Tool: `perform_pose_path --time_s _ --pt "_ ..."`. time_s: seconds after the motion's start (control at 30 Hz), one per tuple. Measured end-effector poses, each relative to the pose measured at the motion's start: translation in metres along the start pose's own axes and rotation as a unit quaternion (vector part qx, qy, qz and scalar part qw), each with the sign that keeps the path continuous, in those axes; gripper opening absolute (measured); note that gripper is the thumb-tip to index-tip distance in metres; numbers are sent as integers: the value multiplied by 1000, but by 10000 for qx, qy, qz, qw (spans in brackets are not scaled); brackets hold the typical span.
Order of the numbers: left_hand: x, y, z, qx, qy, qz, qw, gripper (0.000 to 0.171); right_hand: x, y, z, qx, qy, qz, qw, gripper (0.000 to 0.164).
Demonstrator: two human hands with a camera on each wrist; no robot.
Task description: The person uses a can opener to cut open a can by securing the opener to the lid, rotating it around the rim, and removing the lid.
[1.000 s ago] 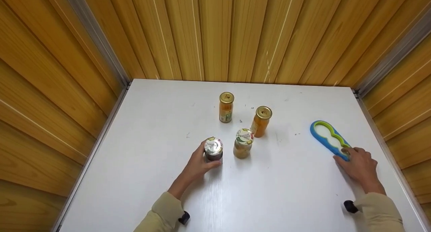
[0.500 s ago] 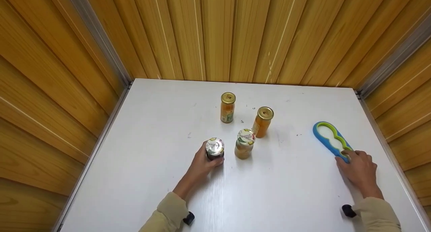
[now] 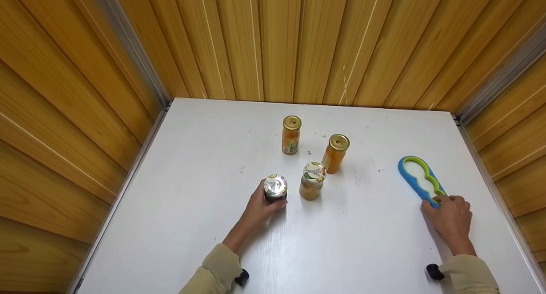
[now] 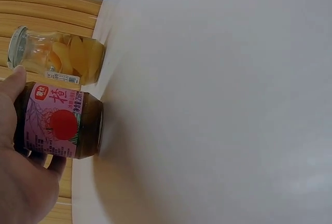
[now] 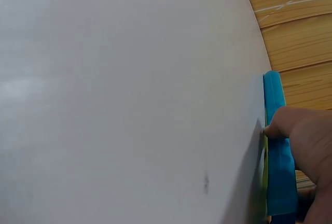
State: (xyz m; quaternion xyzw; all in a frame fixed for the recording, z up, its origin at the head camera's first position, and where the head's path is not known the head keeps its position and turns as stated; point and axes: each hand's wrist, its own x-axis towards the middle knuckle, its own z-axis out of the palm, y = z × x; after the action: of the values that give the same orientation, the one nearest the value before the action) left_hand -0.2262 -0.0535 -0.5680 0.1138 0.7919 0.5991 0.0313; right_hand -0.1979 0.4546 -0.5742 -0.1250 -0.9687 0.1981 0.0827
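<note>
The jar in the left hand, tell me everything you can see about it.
The jar looks like glass with dark brown contents. Its pink label shows a large red fruit, branches and printed characters. A shiny, silvery patterned lid is on top. It is roughly upright, gripped around its side by the left hand, near the middle of the white table, apart from the pale jar to its right. Whether its base touches the table is unclear.

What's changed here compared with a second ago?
The right hand has drawn slightly back and leftward, and the near end of the blue and green tool it grips has shifted with it. The left hand has closed more snugly round the dark jar. The far gold-lidded jar, nearer gold-lidded jar and pale jar stayed put.
</note>
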Motion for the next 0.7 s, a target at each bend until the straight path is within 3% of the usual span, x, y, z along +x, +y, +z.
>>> perform_pose_path --time_s 0.3,0.43,0.6,0.7 --pt "-5 -1 2 -45 -1 9 10000 70 -8 -13 3 394 -72 -12 9992 50" --pt "-11 11 0 -106 -15 7 9999 69 -11 -25 2 702 -487 70 9963 58" --pt "-21 35 -4 -184 -148 -1 9997 66 -14 -45 -2 1297 -1067 315 9853 60" --pt "-23 33 -2 -148 -205 -47 9997 67 -18 -60 -6 1575 -1280 285 9788 61"
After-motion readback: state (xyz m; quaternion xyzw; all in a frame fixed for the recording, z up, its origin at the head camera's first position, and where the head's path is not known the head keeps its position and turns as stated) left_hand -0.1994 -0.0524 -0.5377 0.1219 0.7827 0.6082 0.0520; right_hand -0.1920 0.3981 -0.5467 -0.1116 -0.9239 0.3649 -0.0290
